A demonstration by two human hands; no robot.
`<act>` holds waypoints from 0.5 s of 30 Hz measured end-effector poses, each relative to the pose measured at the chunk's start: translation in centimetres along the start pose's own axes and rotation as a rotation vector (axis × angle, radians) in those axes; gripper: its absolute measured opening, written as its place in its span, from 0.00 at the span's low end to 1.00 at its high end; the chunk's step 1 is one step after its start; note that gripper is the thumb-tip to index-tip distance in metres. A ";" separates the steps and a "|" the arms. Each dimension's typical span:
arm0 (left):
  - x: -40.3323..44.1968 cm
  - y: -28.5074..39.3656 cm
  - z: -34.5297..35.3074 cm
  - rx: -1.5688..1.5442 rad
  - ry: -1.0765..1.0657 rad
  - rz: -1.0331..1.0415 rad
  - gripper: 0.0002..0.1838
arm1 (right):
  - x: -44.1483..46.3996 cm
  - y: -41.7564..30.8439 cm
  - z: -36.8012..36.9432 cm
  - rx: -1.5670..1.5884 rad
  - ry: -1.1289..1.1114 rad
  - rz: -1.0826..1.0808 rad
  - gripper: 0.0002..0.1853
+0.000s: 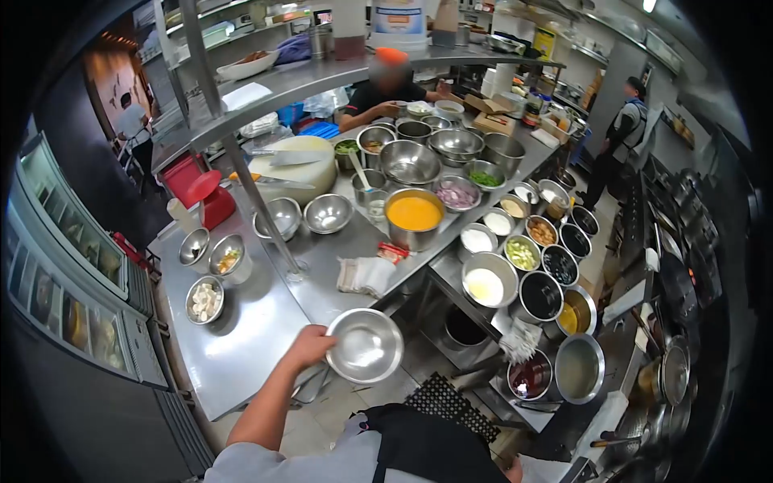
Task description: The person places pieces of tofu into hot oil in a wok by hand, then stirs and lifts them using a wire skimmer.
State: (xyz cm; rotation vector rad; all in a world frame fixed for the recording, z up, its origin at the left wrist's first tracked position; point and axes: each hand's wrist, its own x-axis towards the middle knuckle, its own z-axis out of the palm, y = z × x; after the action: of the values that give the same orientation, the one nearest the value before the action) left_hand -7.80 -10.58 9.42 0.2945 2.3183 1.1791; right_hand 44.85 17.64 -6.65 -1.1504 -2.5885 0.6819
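My left hand (312, 346) grips the rim of a steel mixing bowl (365, 346), fingers closed on its left side. The bowl is held over the floor in front of my apron, its bare inside facing up. Low at the frame's bottom, only a small part of my right hand (514, 470) shows beside my apron, next to a white cloth (547, 468); its fingers are hidden. A folded white towel (365, 276) lies on the steel counter (322, 299) beyond the held bowl, beside a small red packet (393, 252).
A pot of orange liquid (414, 212) stands on the counter among several steel bowls. To the right are ingredient containers (492, 280) and a stove line (672, 298). A co-worker (390, 88) sits behind the counter; another person (626, 133) stands at right. A black mat (451, 402) covers part of the floor.
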 end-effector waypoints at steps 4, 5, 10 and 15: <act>3.0 -4.1 -5.4 -0.551 0.243 -0.209 0.07 | 1.7 -1.1 2.6 0.113 -0.299 0.480 0.07; 4.0 -3.4 -5.8 -0.705 0.252 -0.191 0.06 | 2.0 -1.2 3.0 0.120 -0.324 0.518 0.07; 15.1 -0.7 -5.3 -0.775 0.226 0.125 0.11 | 2.6 -2.2 3.6 0.153 -0.375 0.594 0.08; 24.0 2.3 -5.6 -1.031 0.294 0.021 0.11 | 3.1 -2.5 4.3 0.168 -0.405 0.616 0.09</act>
State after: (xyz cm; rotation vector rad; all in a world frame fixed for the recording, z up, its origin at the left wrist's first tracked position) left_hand -31.11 -3.16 5.66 -0.2468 1.5983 2.3302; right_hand 39.54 17.05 -9.10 -1.9388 -2.3816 1.3501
